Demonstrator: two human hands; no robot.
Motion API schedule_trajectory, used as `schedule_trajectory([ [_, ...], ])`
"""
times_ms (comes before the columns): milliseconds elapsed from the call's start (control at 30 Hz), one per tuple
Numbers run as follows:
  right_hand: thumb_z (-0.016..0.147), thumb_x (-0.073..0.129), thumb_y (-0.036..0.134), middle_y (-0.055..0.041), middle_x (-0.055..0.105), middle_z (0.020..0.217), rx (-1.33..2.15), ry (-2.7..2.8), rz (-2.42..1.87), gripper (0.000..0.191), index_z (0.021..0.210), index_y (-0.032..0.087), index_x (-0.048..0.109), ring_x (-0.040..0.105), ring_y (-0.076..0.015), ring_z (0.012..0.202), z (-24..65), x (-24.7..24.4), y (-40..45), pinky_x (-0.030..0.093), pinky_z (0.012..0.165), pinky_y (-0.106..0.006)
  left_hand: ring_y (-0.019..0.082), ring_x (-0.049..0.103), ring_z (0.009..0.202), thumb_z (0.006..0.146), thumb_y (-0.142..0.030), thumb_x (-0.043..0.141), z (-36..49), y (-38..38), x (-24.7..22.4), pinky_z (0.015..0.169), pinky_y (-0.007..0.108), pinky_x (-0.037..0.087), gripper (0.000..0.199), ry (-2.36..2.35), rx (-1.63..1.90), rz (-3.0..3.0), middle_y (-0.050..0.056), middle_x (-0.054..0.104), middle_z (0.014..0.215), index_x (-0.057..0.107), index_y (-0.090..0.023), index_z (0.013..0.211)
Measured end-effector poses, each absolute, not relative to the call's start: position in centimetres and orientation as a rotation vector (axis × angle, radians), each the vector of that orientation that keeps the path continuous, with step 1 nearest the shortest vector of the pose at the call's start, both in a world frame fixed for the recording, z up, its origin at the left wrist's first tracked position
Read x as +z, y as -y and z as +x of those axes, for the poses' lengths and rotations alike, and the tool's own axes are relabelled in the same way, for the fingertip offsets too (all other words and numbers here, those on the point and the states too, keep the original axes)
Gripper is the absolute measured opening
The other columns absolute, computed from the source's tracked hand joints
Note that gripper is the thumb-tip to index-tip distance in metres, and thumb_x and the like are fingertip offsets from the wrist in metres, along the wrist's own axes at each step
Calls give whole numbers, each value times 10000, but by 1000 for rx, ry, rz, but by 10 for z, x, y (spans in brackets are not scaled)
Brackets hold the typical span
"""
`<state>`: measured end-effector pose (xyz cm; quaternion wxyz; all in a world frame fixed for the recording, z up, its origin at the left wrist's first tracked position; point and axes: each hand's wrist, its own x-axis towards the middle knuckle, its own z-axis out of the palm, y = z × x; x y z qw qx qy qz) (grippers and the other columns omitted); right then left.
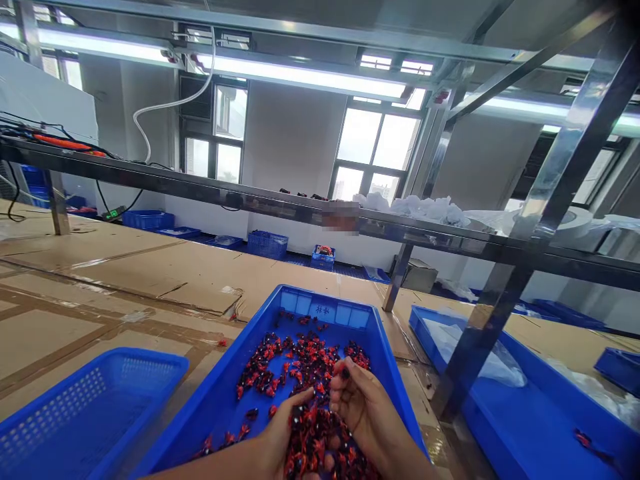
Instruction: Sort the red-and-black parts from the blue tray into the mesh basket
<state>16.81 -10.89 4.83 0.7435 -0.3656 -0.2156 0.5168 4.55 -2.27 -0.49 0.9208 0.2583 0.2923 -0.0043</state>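
Note:
A long blue tray [200, 413] holds many small red-and-black pieces [310, 357], too small to tell their exact kind. Over its near end, my left hand [278, 427] is cupped around a heap of these pieces, thumb raised at the side and fingertips showing among them. My right hand [367, 407] is just right of the heap, thumb and forefinger pinched on one dark small piece [345, 373]; its other fingers are curled. More pieces lie scattered across the tray floor beyond both hands.
A perforated blue basket [150, 387] stands left on the cardboard-covered table [125, 273]. Right, past a metal post [485, 333], is another blue tray [530, 413] with plastic film and a few pieces. A metal shelf rail [280, 203] crosses ahead; white plastic bags [420, 208] lie on it.

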Motion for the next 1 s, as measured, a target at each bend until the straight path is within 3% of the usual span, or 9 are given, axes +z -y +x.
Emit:
schedule_trajectory([
  [600,772,735,357,-38,675,718,1141,417,-820,254,863,142,636,628,-130,608,176,42,108,499,563,-229,199,667,538,803,-686,489,47,24,4,355,261,533,605,-609,-76,541,153,703,880,627,-110,926],
  [667,742,726,361,-14,647,733,1116,343,-823,253,856,163,618,585,-112,574,181,39,107,442,483,-205,198,664,531,787,-663,537,48,23,3,347,256,529,574,-634,-61,538,156,706,872,629,-112,919],
  [733,739,692,411,34,559,654,1048,373,-942,263,827,180,600,450,-76,454,184,36,106,290,368,-182,191,655,510,781,-639,565,47,23,4,330,243,516,551,-667,-50,525,161,709,851,635,-106,899],
  [800,765,653,455,64,454,583,924,587,-1192,278,767,183,591,320,-64,416,184,36,106,179,361,-193,191,655,509,772,-635,579,47,23,5,308,224,496,544,-697,-61,511,161,711,819,642,-103,868],
  [867,784,646,427,66,412,560,750,926,-1483,248,746,184,619,334,-82,463,180,39,109,217,420,-208,192,657,513,765,-642,581,46,22,5,288,200,472,535,-711,-66,496,152,705,751,643,-113,806],
  [933,760,683,350,50,457,591,573,1236,-1714,160,816,200,675,419,-116,554,174,45,113,294,509,-228,179,637,474,764,-645,580,46,21,5,276,179,452,524,-721,-53,495,136,677,638,631,-125,719],
  [1000,720,722,287,29,526,669,459,1430,-1839,213,927,239,702,497,-156,663,169,50,119,355,600,-250,158,602,417,771,-641,574,46,18,4,268,173,444,526,-733,-41,498,104,627,532,612,-129,654],
])
